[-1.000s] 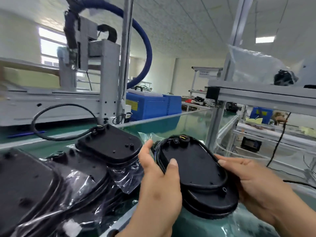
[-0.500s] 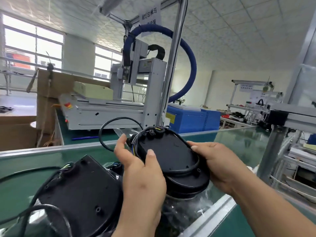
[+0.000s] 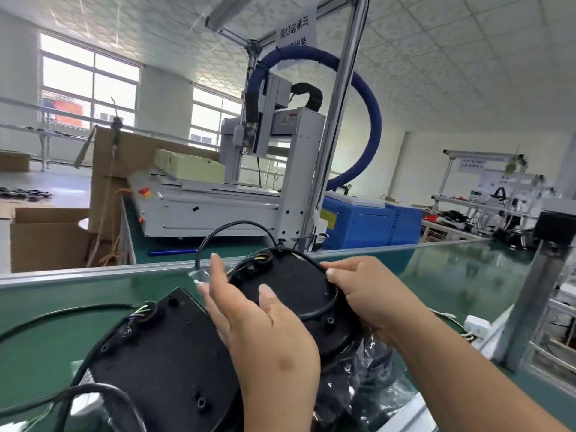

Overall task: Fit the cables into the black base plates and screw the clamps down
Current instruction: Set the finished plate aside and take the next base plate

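1. Since a second ago the view has swung left off the side shelving, so the held base plate [image 3: 290, 294] now sits in front of the white gantry machine [image 3: 218, 210]. Over the last half second the left hand [image 3: 265, 335] has loosened from the plate's rim, and the right thumb has slid inward along the cable [image 3: 327, 308].
2. Head view, surroundings: a green bench mat [image 3: 442, 285] has an aluminium rail [image 3: 93, 271] across its far edge, and a blue pen [image 3: 174, 251] lies beyond the rail. A blue hose [image 3: 372, 126] arches over the machine, with a blue box [image 3: 367, 227] to its right and cardboard boxes [image 3: 46, 241] at far left.
3. A second base plate [image 3: 162, 366] lies near-left, just beside the held one. Its own lead loops off its lower edge, and the left hand overlaps its right side.
4. Crinkled plastic wrap [image 3: 374, 366] and more black plates lie under the held plate, partly hidden by both forearms. The held plate seems to rest on that stack, though the contact is hidden.
5. The left hand reaches in from below, its back to the camera, with the fingers straight and spread apart. Its thumb lies on the plate's top face. The fingers stand beside the left rim; whether they touch it I cannot tell.
6. The right hand [image 3: 371, 294] comes in from the right, its fingers curled round the plate's right rim. Its thumb tip presses the cable against the plate's upper-right edge.
7. The cable follows the plate's right rim and rises in a loop behind its far end.
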A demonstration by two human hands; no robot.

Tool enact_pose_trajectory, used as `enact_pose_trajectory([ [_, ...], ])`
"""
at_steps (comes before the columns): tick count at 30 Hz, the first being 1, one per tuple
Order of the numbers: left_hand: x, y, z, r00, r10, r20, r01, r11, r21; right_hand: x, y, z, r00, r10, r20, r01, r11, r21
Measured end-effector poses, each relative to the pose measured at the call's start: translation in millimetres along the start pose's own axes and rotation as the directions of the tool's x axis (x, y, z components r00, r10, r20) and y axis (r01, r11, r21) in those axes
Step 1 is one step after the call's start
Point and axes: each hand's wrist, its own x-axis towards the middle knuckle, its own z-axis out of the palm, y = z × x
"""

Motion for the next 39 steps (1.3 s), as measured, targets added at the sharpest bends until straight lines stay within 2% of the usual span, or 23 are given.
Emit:
enact_pose_trajectory([
  [4,-4.4,-8.0,7.1,0.991,0.125,-0.036,-0.120,0.984,0.130,5.4,3.2,5.1,0.997,-0.031,-0.064,0.014,0.969,-0.248],
  [6,-5.7,-13.4,6.7,0.975,0.218,-0.038,-0.204,0.952,0.229,7.9,6.4,6.0,0.996,-0.024,-0.082,0.001,0.962,-0.272],
  [9,-8.7,-16.1,4.0,0.918,0.392,-0.055,-0.340,0.852,0.399,9.5,9.4,8.8,0.992,-0.045,-0.121,0.011,0.964,-0.266],
  [11,-11.3,-15.0,2.6,0.884,0.466,0.021,-0.411,0.756,0.509,9.7,11.9,10.7,0.988,-0.078,-0.136,0.034,0.955,-0.295],
  [15,-11.6,-3.7,-5.8,0.932,0.314,0.180,-0.338,0.576,0.744,11.1,17.1,11.2,0.980,-0.090,-0.175,0.037,0.957,-0.288],
  [17,-13.7,6.7,-8.6,0.932,0.293,0.215,-0.344,0.517,0.784,10.3,18.4,8.6,0.972,-0.102,-0.211,0.053,0.973,-0.226],
  [23,-47.2,30.2,10.9,0.857,0.343,0.385,-0.516,0.568,0.641,-21.2,27.2,-31.9,0.933,-0.089,-0.350,0.053,0.992,-0.113],
  [27,-90.4,36.8,43.5,0.726,0.365,0.583,-0.658,0.618,0.431,-67.7,50.4,-84.2,0.897,-0.029,-0.442,0.000,0.998,-0.066],
  [31,-143.2,35.4,79.8,0.556,0.328,0.764,-0.690,0.694,0.204,-127.7,77.3,-135.2,0.837,0.038,-0.546,-0.075,0.996,-0.046],
  [33,-171.6,33.5,98.2,0.452,0.294,0.842,-0.684,0.720,0.116,-159.8,90.2,-157.5,0.797,0.067,-0.600,-0.120,0.992,-0.048],
  [39,-258.2,19.1,140.2,0.060,0.170,0.984,-0.626,0.774,-0.095,-253.9,125.1,-215.3,0.619,0.176,-0.765,-0.266,0.964,0.006],
])
